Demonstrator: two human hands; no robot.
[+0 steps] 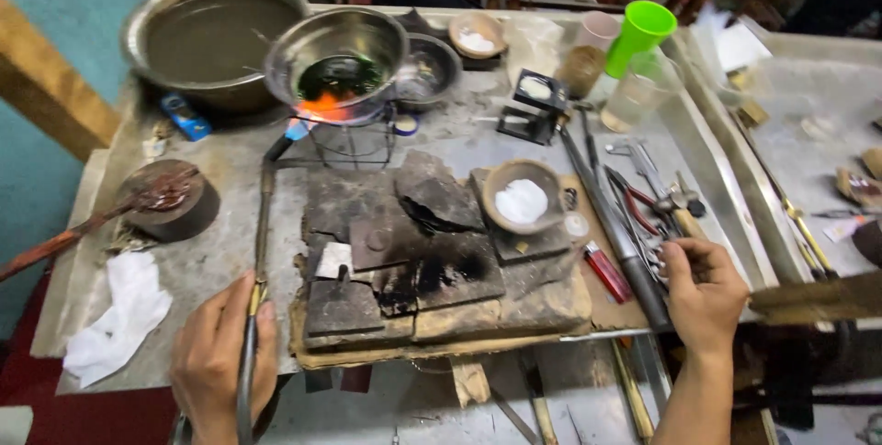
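- We see a grey metal desk (230, 215) filling most of the frame, scorched and cluttered.
- At the upper left sits a wide steel basin (207, 36), and just right of it a smaller steel bowl (335, 59) rests on a wire stand, its inside green and dark, with an orange flame at its underside.
- In the middle lies a stack of charred blocks (432, 261), black with soot, with a small clay dish of white powder (521, 197) on the right part.
- Our left hand (220, 362), at the lower left, is closed around the handle of a torch (262, 225), fingers wrapped tight on it.
- The torch is a long, thin, dark tube with a brass joint near our grip; its long axis runs from the lower left up the frame, and its blue tip points at the flame under the bowl.
- Our right hand (703, 293), at the lower right, is loosely curled with fingertips resting on a pile of tools (643, 206) by the desk's right edge; we cannot tell whether it grips anything.
- Among these we see red-handled pliers and a long dark metal bar.
- A red lighter (606, 270) lies just left of that hand.
- A crumpled white cloth (119, 316) lies at the left edge.
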